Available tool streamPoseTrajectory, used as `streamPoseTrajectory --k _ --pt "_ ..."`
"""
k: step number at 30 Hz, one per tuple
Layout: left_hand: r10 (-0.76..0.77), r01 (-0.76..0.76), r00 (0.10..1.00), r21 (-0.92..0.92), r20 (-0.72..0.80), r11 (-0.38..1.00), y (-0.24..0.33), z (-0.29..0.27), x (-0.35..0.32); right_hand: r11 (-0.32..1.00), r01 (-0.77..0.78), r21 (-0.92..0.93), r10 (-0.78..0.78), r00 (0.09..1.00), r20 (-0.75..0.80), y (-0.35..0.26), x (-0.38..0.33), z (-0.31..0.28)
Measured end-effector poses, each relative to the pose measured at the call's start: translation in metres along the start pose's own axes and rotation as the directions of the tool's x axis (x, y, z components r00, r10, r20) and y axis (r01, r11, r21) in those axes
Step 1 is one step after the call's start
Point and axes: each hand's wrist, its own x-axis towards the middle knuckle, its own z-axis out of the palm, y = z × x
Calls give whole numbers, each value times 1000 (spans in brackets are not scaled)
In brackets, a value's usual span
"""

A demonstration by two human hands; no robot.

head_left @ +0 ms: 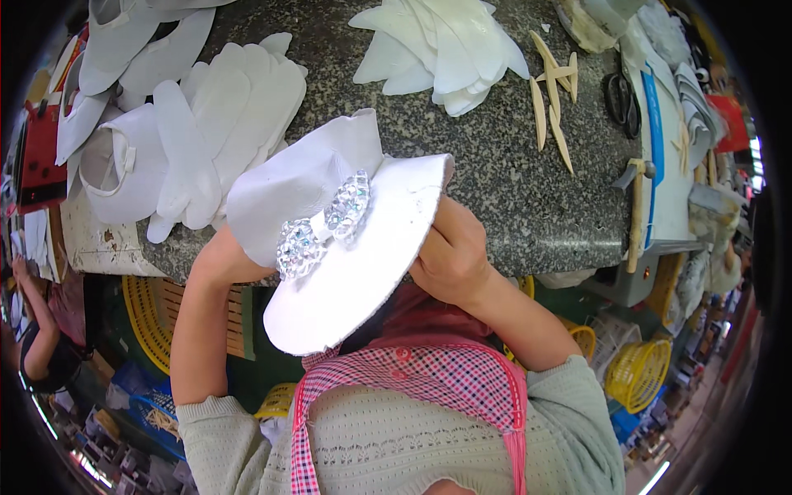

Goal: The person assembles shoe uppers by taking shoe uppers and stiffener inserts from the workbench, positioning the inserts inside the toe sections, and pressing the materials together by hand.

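A white shoe upper [355, 272] with a sparkling rhinestone bow [326, 223] is held up in front of me at the table's near edge. Its wide rounded lower flap tilts toward me, while a second flap stands up behind the bow. My right hand [454, 254] is closed on the upper's right edge, fingers curled behind it. From the left, my left hand [227, 257] reaches in under the upper and holds it there; its fingers are hidden by the white material.
Around the speckled stone tabletop [511, 206] lie white insoles [239, 107], other white uppers [124, 157], a pile of pale curved pieces [441, 49], wooden sticks [554, 95], black scissors [620, 103] and a hammer [637, 210]. Yellow baskets [639, 375] stand below. Another person's arm [37, 322] shows at far left.
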Motion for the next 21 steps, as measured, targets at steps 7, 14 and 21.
streamPoseTrajectory --k 7,14,21 --pt "-17 20 996 35 -90 999 56 -8 3 998 -60 12 61 997 -57 -2 -2 2" --pt "33 -19 991 109 -128 994 67 -10 6 997 -83 0 83 996 -25 1 -2 1" --pt "-32 35 997 43 -64 998 15 -3 -4 999 38 -4 -38 989 -145 -1 -8 2"
